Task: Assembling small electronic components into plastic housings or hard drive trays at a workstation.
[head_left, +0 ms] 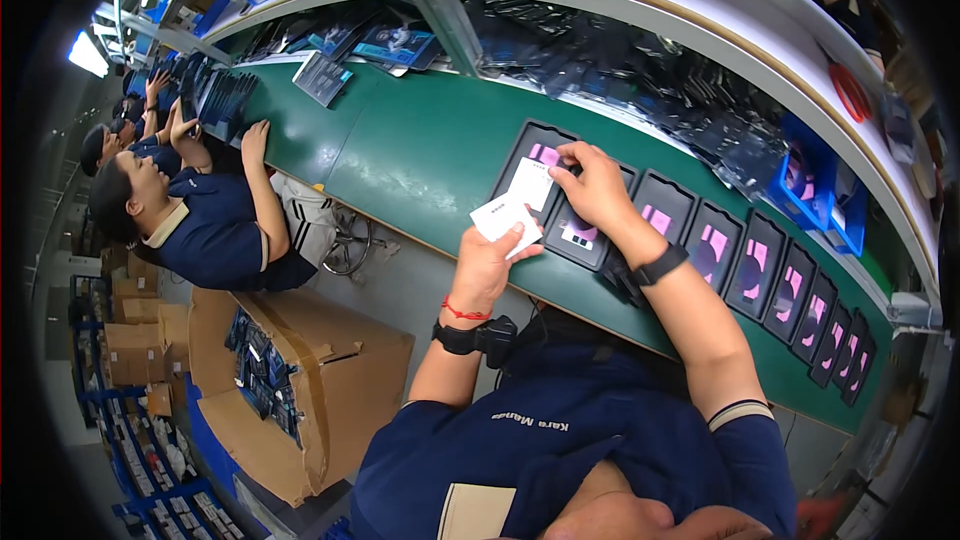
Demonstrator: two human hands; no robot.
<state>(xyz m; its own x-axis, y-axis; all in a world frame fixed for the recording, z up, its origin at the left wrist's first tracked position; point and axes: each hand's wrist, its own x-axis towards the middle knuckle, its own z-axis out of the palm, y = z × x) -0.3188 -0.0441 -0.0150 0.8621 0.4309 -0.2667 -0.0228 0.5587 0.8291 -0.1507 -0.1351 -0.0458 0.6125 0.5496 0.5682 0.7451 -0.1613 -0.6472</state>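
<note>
My left hand (482, 268) grips a small stack of white printed cards (497, 220), thumb on top. My right hand (600, 190) reaches over the leftmost black tray (527, 135), its thumb and fingertips at the edge of another white card (531, 183). That card lies over the tray, beside a pink piece (546, 154) showing at its top. Beneath my right hand is a second black tray (592, 258), partly covered by the hand, with a white label piece showing in it.
A row of black trays with pink pieces (712, 248) runs right along the green table (400, 155). Black plastic packages (620, 90) fill the shelf behind. Blue bins (800, 180) stand at right. A co-worker (200, 225) sits at left, near an open cardboard box (350, 390).
</note>
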